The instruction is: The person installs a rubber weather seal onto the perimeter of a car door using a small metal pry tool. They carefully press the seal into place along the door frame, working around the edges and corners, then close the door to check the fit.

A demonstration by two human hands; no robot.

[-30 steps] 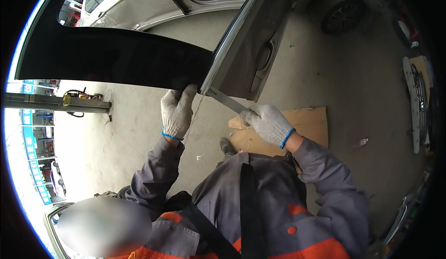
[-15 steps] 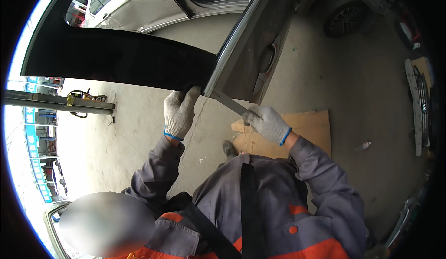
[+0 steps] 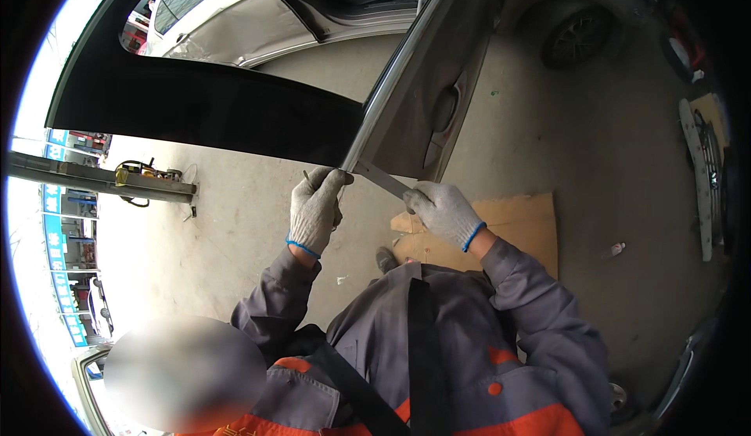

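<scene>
A grey car door (image 3: 418,95) stands swung out from a car, with its black-framed window section (image 3: 227,107) extending to the left. My right hand (image 3: 444,213), in a white knitted glove with a blue cuff, is closed round one end of a flat grey strip (image 3: 383,181). The strip's other end meets the door's near edge, by the corner below the window. My left hand (image 3: 314,210), gloved the same way, is closed at that corner, fingertips by the edge. A thin sliver pokes out beside its fingers; what it grips is too small to name.
A flattened cardboard sheet (image 3: 501,232) lies on the concrete floor beyond my right forearm. A grey post (image 3: 102,179) with a yellow-and-black device reaches in at left. A wheel (image 3: 577,37) shows upper right; long panels (image 3: 696,178) stand at the right rim.
My left hand has drawn down and slightly right, off the black window section to the door corner, and a thin sliver now shows by its fingers. The right hand still holds the strip, slightly shifted.
</scene>
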